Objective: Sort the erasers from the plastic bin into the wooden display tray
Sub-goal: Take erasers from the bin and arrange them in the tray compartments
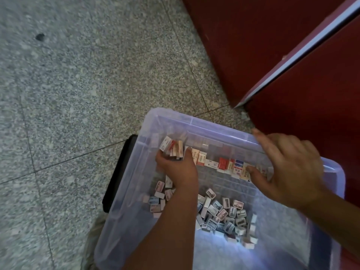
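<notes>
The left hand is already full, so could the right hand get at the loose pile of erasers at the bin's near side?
Probably yes. The right hand is open and holds nothing, the plastic bin has no lid, and the loose pile of erasers lies uncovered, with nothing between it and that hand.

This looks to me like a small stationery shop: speckled grey stone floor tiles (pixel 78 84) fill the left of the frame, a dark red counter (pixel 272 45) stands at upper right, and my clear bin (pixel 214 125) below holds many small packaged erasers (pixel 224 213).
</notes>
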`<state>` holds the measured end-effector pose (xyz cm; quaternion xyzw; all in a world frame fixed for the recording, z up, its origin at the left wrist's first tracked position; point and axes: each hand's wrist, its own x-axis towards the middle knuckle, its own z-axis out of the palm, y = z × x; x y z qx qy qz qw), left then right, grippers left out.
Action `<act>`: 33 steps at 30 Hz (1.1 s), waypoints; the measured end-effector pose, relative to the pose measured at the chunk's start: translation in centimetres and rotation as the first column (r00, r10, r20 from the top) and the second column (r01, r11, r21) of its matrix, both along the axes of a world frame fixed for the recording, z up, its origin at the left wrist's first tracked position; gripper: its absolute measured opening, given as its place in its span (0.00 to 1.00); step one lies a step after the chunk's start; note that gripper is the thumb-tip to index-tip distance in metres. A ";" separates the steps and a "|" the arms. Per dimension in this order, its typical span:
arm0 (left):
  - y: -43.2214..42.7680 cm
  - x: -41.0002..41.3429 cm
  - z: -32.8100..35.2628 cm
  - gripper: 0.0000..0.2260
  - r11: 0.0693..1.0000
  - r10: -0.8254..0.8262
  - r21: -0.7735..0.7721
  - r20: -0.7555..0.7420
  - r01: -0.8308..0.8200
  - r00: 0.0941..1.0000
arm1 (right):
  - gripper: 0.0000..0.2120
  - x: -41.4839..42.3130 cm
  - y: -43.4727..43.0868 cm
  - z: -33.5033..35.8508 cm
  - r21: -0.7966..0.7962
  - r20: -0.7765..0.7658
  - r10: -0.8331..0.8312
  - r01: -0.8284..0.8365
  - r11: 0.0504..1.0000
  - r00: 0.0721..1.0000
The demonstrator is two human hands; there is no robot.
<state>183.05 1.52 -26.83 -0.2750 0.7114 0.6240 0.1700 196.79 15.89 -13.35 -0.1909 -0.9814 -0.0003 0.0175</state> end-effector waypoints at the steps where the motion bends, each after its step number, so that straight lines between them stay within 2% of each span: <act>1: 0.1 -0.2 -0.1 0.34 1.000 0.005 -0.003 0.005 -0.004 1.000 | 0.37 0.0 0.0 -0.1 0.005 -0.002 0.001 -0.001 1.000 1.000; 9: -0.1 0.0 -0.7 0.28 0.999 -0.020 -0.033 0.009 0.020 1.000 | 0.35 0.1 0.0 -0.6 0.030 -0.042 0.012 -0.011 0.999 0.999; 18: -0.5 -0.2 -0.9 0.33 0.998 -0.061 0.022 -0.017 0.061 0.998 | 0.35 0.1 0.1 -0.9 0.028 -0.048 0.017 -0.015 0.999 0.999; 24: -0.9 -0.5 -0.5 0.24 0.989 -0.145 -0.039 -0.027 0.144 0.989 | 0.35 0.1 0.1 -1.0 0.042 -0.044 0.013 -0.011 0.999 0.999; 33: -1.5 -0.8 -0.9 0.21 0.982 -0.186 -0.036 -0.057 0.184 0.981 | 0.34 0.1 0.1 -1.1 0.045 -0.053 0.009 -0.006 0.999 0.999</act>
